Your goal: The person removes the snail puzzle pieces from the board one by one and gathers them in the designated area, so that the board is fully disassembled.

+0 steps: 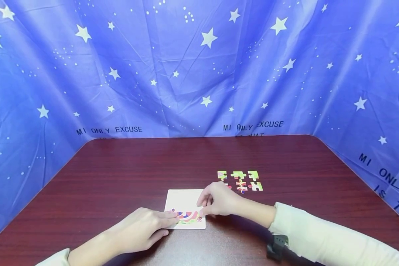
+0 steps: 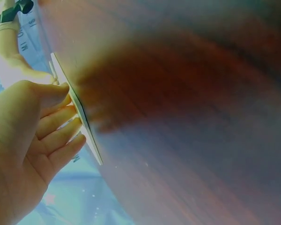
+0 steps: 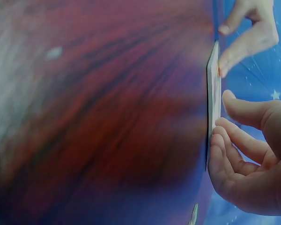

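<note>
A white puzzle board (image 1: 183, 199) lies on the table, with a strip of colourful joined puzzle pieces (image 1: 189, 218) along its near part. My left hand (image 1: 141, 227) rests its extended fingertips on the left end of that strip; in the left wrist view its fingers reach the edge of the board (image 2: 86, 124). At the board's right side, my right hand (image 1: 221, 199) has loosely bent fingers. The right wrist view shows this hand (image 3: 253, 159) with thumb and forefinger apart, nothing visible between them, and fingertips at the board (image 3: 213, 93).
Several loose puzzle pieces (image 1: 239, 174) lie in two rows beyond the right hand, which partly covers one of them. The dark red wooden table (image 1: 119, 166) has rounded far corners. A blue star-printed curtain (image 1: 173, 74) hangs behind and at both sides.
</note>
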Tool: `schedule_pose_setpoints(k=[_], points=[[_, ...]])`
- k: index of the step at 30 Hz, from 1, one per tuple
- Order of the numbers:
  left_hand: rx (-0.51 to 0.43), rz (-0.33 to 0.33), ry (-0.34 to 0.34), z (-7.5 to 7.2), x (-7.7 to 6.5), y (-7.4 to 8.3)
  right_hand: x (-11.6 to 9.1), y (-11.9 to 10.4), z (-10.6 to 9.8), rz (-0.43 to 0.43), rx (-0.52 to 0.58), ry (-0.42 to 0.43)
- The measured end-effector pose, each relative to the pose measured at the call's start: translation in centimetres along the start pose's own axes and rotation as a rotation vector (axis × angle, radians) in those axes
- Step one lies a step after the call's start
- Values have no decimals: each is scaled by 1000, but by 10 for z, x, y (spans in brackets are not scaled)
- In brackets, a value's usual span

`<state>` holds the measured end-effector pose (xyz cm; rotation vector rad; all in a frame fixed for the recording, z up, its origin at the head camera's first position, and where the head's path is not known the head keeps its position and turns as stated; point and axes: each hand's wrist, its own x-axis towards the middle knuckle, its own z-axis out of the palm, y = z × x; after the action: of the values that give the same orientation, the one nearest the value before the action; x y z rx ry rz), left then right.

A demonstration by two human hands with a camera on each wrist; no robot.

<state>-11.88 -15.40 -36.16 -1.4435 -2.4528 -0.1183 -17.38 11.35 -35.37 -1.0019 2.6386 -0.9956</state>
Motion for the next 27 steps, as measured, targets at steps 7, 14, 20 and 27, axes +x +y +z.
schedule_pose_setpoints(k=[7,14,20,27], points=[[11,-9,2,3,0,-1,3,-5,11,-71,-72,4],[58,10,19,2,5,-3,6,-4,10,-43,-59,-4],[112,42,-4,-1,15,-6,6,-3,10,-14,-35,-5],[161,120,-49,6,16,-7,5,-2,12,-47,-41,-4]])
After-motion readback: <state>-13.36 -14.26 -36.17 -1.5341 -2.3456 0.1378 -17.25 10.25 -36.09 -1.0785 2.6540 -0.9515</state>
